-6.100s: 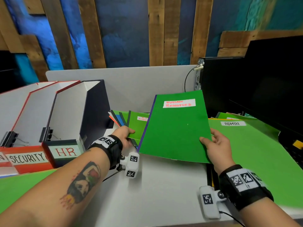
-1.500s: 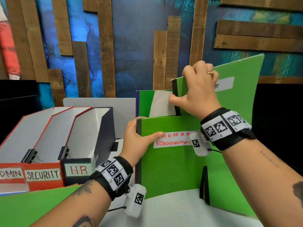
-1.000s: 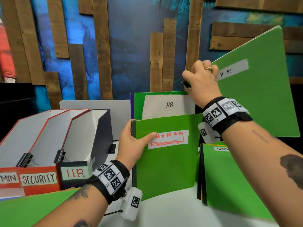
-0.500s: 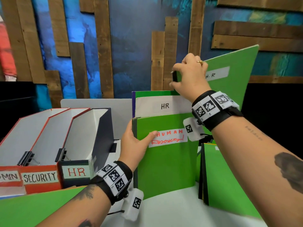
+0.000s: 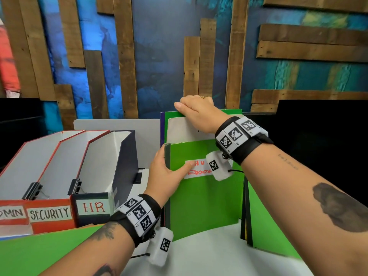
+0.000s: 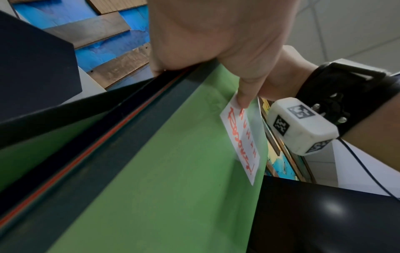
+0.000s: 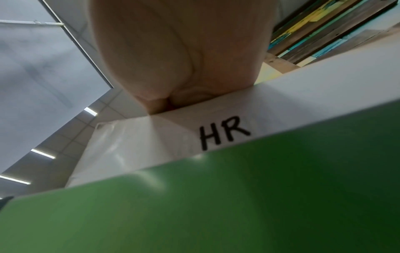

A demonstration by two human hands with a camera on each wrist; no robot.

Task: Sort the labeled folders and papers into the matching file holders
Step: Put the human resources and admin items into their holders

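An upright stack of HR items stands on the white desk. Its front piece is a green folder (image 5: 205,206) with a "Human Resources" label (image 6: 244,137). Behind it sit a white sheet marked HR (image 5: 183,132) (image 7: 225,133) and more green folders. My left hand (image 5: 167,172) grips the stack's left edge, thumb on the label (image 6: 242,101). My right hand (image 5: 195,110) lies over the stack's top edge, fingers curled down behind it. The HR file holder (image 5: 93,208) stands just left of the stack.
The Security holder (image 5: 49,214) and Admin holder (image 5: 12,213) stand left of the HR one. More green folders (image 5: 264,226) lean at the right by a black monitor (image 5: 318,146). Another green folder (image 5: 39,253) lies at the near left.
My right hand has brought the raised green "H.R" folder down into the back of the stack and now sits on its top edge. The left hand has kept its grip.
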